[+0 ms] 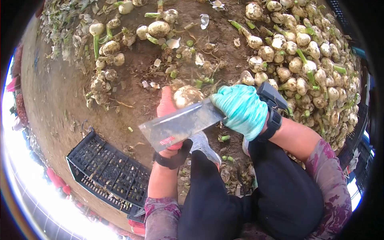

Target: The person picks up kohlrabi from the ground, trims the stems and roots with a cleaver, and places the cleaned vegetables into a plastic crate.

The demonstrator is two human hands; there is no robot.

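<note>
My right hand (242, 110), in a teal glove, grips a cleaver (180, 122) by its handle. The broad blade slants left and down across the middle of the view. My left hand (166, 105), in a coral glove, is largely hidden behind the blade. A garlic bulb (188, 96) with dirt on its skin is held by the left hand, just beyond the blade's upper edge. Whether the blade touches the bulb cannot be told. Cut green stem pieces (173, 74) and skin scraps lie on the soil beyond my hands.
A large heap of garlic bulbs (304, 64) rises at the right. More bulbs (110, 48) lie in a loose row at the left, with dry leaf litter (66, 24) behind. A black plastic crate (110, 168) sits at the lower left. My knees and shoes are close below.
</note>
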